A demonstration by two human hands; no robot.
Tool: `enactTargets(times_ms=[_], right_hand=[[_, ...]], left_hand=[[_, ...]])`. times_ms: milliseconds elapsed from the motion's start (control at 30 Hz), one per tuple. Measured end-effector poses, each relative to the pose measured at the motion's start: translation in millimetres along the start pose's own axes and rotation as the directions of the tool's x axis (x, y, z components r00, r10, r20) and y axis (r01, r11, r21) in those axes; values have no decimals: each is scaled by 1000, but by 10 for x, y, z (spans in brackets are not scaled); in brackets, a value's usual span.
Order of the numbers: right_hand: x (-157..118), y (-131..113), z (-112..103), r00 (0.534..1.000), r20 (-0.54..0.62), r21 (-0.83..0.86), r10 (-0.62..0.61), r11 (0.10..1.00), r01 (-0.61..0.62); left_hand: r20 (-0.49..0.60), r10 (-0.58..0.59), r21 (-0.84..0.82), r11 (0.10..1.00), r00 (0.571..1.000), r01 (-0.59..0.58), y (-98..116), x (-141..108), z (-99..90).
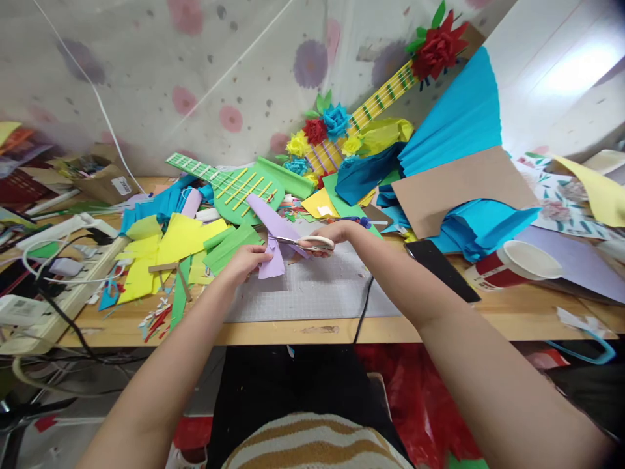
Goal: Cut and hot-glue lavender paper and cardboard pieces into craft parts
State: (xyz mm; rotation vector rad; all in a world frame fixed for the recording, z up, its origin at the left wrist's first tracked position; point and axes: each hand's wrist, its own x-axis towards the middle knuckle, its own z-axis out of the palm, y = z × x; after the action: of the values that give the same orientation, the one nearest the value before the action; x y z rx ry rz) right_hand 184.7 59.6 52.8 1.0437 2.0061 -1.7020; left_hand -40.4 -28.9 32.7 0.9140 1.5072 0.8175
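My left hand pinches the edge of a piece of light purple paper. In my right hand is a pair of scissors with pale handles, its fingers wrapped round the loops. The blades point left and lie across the purple paper, between its lower part and a longer strip that reaches up and to the left. Both hands are just above a grey cutting mat. Green crepe paper lies just left of the purple piece.
A green paper guitar and a flower-trimmed yellow one are behind. Yellow paper and a power strip lie left. Blue crepe paper, a black phone and a tilted paper cup are right.
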Motion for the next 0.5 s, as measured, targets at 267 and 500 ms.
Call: enactTargets(times_ms=[267, 500], right_hand=[[116, 94, 23, 983, -158, -75, -94, 994, 83], [107, 137, 47, 981, -153, -36, -117, 993, 113]], left_hand=[[29, -85, 94, 992, 996, 82, -26, 82, -122], [88, -117, 159, 982, 989, 102, -23, 150, -184]])
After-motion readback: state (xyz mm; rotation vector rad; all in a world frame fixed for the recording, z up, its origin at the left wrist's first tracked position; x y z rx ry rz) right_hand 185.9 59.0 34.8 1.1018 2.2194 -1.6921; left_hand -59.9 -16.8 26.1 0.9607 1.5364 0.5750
